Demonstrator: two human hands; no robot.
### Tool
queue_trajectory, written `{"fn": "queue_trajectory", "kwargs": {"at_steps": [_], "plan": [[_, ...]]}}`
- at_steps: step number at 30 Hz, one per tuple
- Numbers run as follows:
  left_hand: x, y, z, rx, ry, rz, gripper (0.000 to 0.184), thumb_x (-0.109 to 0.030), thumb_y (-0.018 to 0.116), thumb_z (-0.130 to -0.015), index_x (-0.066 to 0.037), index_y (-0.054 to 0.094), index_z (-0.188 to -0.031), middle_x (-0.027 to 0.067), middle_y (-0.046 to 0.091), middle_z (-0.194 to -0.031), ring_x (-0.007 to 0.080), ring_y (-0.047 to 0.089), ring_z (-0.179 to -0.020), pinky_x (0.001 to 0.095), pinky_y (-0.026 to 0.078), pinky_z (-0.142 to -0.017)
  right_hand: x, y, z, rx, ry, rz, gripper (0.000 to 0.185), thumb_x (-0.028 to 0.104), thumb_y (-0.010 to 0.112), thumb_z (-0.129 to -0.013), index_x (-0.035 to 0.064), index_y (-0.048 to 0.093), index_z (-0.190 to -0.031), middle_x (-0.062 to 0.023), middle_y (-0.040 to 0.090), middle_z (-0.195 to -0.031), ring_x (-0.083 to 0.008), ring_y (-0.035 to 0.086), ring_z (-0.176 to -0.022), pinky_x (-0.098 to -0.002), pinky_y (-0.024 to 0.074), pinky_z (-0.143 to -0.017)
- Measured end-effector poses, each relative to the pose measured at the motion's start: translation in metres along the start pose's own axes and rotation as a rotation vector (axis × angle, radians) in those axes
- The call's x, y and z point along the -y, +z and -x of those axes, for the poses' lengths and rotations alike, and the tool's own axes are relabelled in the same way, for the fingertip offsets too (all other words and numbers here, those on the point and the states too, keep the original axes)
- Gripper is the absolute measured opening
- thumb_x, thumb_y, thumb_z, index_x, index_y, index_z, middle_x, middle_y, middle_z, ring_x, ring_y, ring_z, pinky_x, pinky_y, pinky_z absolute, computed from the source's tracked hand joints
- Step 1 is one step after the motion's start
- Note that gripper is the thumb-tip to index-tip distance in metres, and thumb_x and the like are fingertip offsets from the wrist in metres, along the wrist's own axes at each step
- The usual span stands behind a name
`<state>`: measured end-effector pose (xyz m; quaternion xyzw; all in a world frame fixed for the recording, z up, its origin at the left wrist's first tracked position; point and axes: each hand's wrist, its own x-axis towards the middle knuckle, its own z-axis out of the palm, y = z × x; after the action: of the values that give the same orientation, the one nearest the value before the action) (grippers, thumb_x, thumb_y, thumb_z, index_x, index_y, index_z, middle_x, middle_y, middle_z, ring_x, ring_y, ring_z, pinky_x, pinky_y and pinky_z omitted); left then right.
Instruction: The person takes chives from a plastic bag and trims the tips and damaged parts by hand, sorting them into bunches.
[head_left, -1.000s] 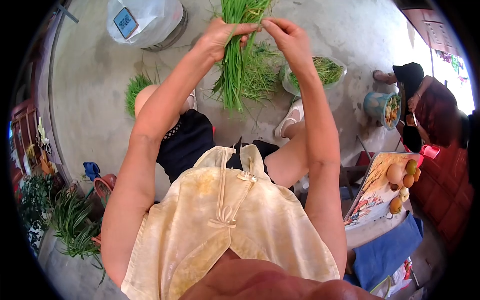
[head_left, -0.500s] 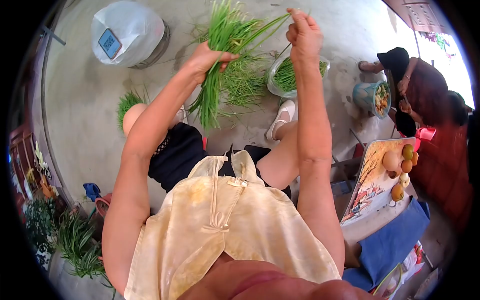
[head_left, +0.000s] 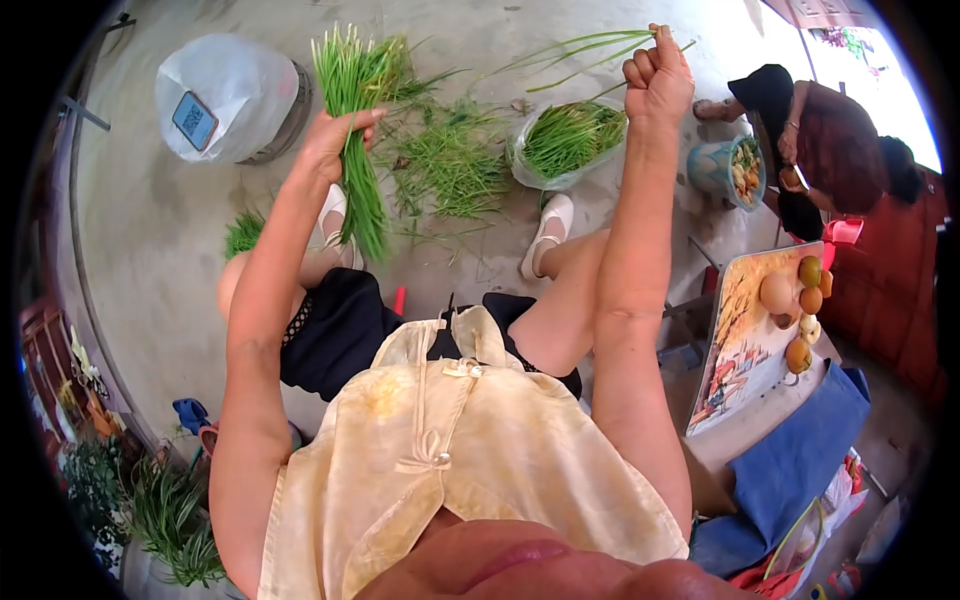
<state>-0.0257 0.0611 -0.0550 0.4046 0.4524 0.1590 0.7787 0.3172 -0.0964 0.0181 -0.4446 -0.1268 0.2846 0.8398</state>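
Note:
My left hand [head_left: 333, 143] is closed around a thick bunch of garlic chives [head_left: 362, 190], pale stem ends up and green leaves hanging down. Off to the right, my right hand [head_left: 660, 80] pinches a few long chive strands [head_left: 590, 42] that trail leftward through the air, apart from the bunch. Below those strands, a plastic-lined container [head_left: 545, 178] holds more cut chives [head_left: 575, 138]. Loose chive scraps [head_left: 450, 165] lie scattered on the floor between my feet and beyond.
A plastic-covered bucket [head_left: 225, 85] with a phone-like QR card [head_left: 194, 121] stands at left. More chives [head_left: 243, 235] lie beside my left knee. At right, another person [head_left: 840, 150] sits by a bucket of peelings [head_left: 715, 170]. A picture-topped table [head_left: 745, 330] carries eggs and fruit.
My hands have moved apart, the right carrying a few strands away from the bunch. My left hand with the bunch has shifted left and slightly down.

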Motion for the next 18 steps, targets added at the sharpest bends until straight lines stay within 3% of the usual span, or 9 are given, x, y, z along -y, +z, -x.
{"fn": "queue_trajectory", "kwargs": {"at_steps": [5, 9, 18], "plan": [[-0.011, 0.016, 0.005, -0.002, 0.058, 0.073, 0.021, -0.009, 0.073, -0.078, 0.001, 0.060, -0.092, 0.0072, 0.065, -0.079, 0.0082, 0.054, -0.055, 0.0225, 0.045, -0.047, -0.004, 0.006, 0.001, -0.024, 0.076, -0.043, 0.014, 0.013, 0.062, -0.088, -0.0005, 0.059, -0.091, 0.0073, 0.026, -0.052, -0.0051, 0.020, -0.041, -0.0215, 0.0170, -0.038], [-0.015, 0.029, 0.007, -0.018, 0.010, 0.101, 0.018, -0.009, 0.070, -0.080, -0.002, 0.059, -0.092, 0.0043, 0.061, -0.075, 0.0091, 0.052, -0.054, 0.0235, 0.042, -0.047, -0.005, 0.006, -0.001, 0.003, 0.123, -0.088, 0.014, 0.013, 0.061, -0.089, -0.0002, 0.059, -0.092, 0.0071, 0.025, -0.052, -0.0052, 0.020, -0.042, -0.0219, 0.0168, -0.038], [-0.019, 0.043, 0.007, 0.081, 0.038, 0.130, 0.027, -0.004, 0.067, -0.081, 0.004, 0.059, -0.105, 0.0079, 0.067, -0.098, 0.0054, 0.053, -0.061, 0.0201, 0.046, -0.050, -0.009, 0.003, 0.002, 0.199, 0.210, -0.121, 0.016, 0.012, 0.057, -0.091, -0.0019, 0.057, -0.099, 0.0061, 0.030, -0.057, -0.0050, 0.024, -0.047, -0.0204, 0.0219, -0.044]]}}
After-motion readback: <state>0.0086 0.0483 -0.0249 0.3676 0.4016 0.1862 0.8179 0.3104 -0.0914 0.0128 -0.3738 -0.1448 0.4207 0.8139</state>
